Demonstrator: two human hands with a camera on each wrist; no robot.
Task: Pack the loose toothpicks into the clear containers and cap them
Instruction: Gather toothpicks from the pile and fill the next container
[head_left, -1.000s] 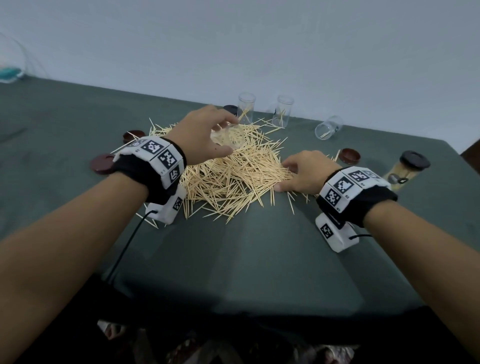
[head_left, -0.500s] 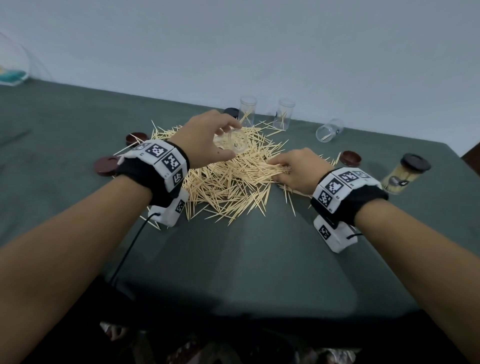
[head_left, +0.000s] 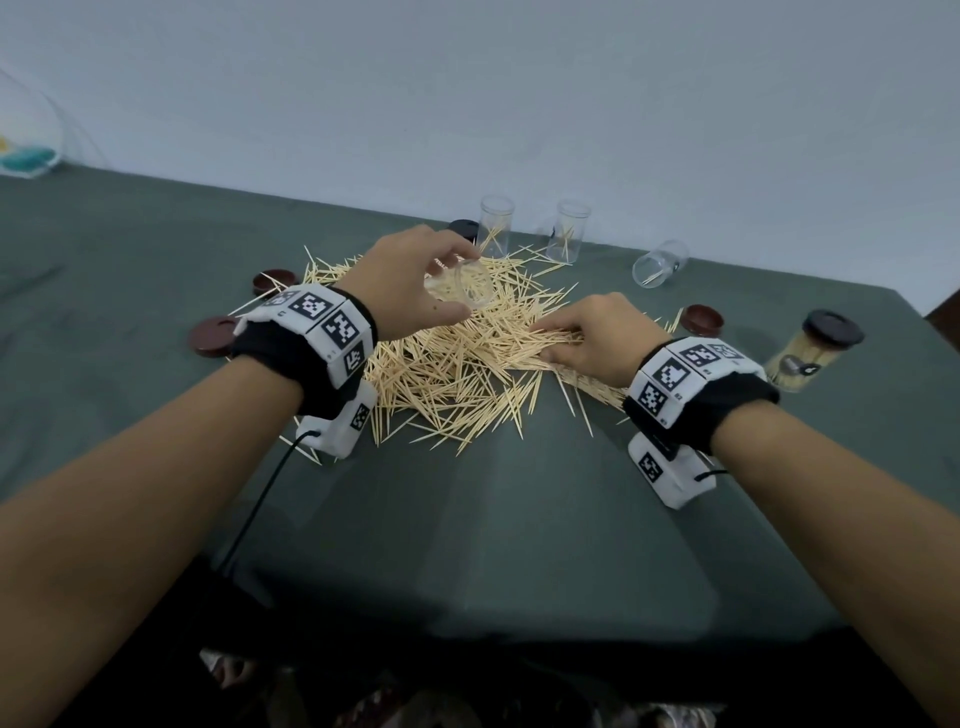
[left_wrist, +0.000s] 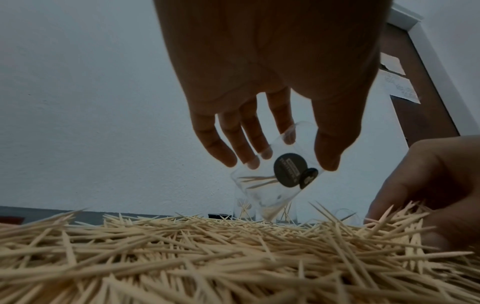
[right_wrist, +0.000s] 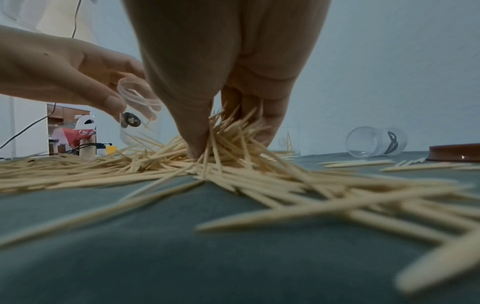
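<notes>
We see a heap of pale toothpicks (head_left: 457, 364) mid-table, a tilted clear container (head_left: 470, 286) above it, two upright containers (head_left: 496, 224) beyond, another on its side (head_left: 660, 262) far right.

1. Indoor room, plain and domestic-looking; a home or small workroom, cannot tell which.
2. Table (head_left: 519, 545) under a dark green cloth, pushed against a bare pale wall (head_left: 519, 104).
3. Dark wooden door frame (left_wrist: 420, 86) at the side, a paper note (left_wrist: 400, 86) stuck on it.
4. Clutter in the background (right_wrist: 75, 131) of the right wrist view: cables, small bottles, red-and-white packaging, wooden cabinetry behind.
5. Clear dome-shaped cover (head_left: 31, 140) at the table's far left corner.
</notes>
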